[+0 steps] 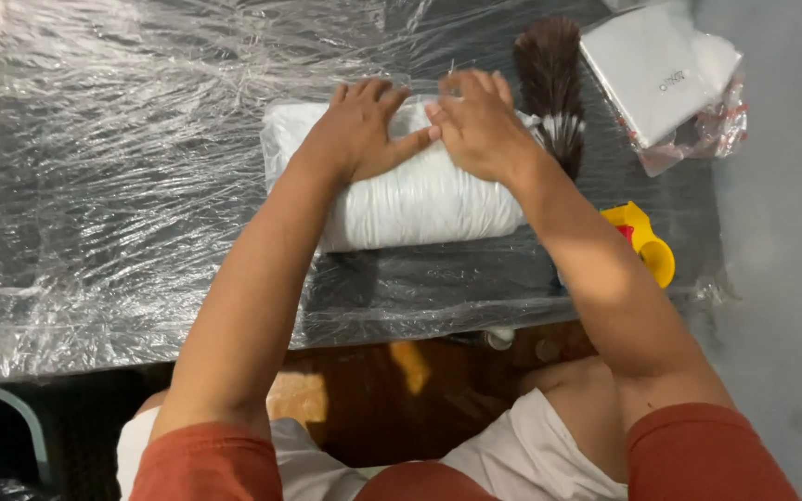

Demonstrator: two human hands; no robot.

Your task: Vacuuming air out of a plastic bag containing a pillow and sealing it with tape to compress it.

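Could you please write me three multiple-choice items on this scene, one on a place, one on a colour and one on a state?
1. Where does the feather duster lie?
A. to the right of the white bundle
B. on top of the bundle
C. on the person's lap

2. What colour is the plastic tool near the right forearm?
A. green
B. yellow
C. black

3. How do the left hand and right hand stand?
A. both lifted clear of the bundle
B. both flat on the bundle
C. one holding the duster

Answers:
1 A, the duster lies beside the bundle's right end.
2 B, its body is yellow with a small red part.
3 B, both palms press down, fingers spread, gripping nothing.
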